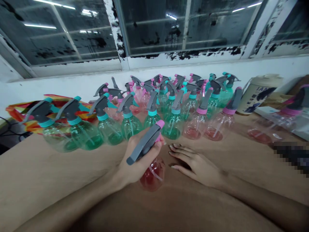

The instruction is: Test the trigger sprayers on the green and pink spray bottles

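Note:
My left hand [135, 161] is wrapped round the neck of a pink spray bottle [152, 172] with a grey trigger head and pink nozzle, holding it upright on the brown table [72, 180]. My right hand [193, 162] lies flat on the table just right of the bottle, fingers stretched out and together, holding nothing. Behind both hands stand several assembled spray bottles: green ones with teal collars [130, 124] at left and centre, pink ones [212, 124] toward the right.
A cream jar with dark lettering [258, 93] stands at back right beside another pink bottle [267, 129]. A red and yellow striped bag [16, 111] lies at the left edge. A white wall and windows rise behind the table.

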A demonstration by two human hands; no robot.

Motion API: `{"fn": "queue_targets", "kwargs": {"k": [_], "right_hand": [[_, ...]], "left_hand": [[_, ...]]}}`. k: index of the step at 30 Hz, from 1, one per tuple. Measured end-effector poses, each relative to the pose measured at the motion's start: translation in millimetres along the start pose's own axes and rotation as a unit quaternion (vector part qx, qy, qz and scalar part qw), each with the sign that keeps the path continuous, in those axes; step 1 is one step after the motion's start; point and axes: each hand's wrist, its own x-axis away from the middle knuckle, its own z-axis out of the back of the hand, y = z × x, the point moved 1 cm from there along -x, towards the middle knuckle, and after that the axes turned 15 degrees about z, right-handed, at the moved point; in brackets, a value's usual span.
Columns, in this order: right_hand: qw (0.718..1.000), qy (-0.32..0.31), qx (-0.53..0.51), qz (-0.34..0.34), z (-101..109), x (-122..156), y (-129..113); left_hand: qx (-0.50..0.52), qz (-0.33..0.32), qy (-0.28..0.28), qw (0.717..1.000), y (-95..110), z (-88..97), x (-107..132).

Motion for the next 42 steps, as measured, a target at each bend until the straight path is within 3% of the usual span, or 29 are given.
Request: {"fn": "queue_targets", "kwargs": {"k": [6,13,29,42], "right_hand": [[1.000,-0.003,0.002,0.000,-1.9,1.2,2.4],[1.000,-0.003,-0.010,-0.002,0.7,-0.4,1.7],[1.000,-0.011,-0.002,-0.006,-0.1,0.8,2.4],[1.000,-0.005,-0.003,-0.001,1.0,0.9,1.9]], "left_hand": [[-0.017,-0.017,0.063,0.998,1.3,-3.1,-0.9],[-0.004,-0.006,0.046,0.999,-5.0,-5.9,-1.6],[-0.037,-0.020,-0.023,0.999,6.0,3.7,-1.4],[0.022,-0.047,0.002,0.999,-6.4,-2.4,-1.8]]}}
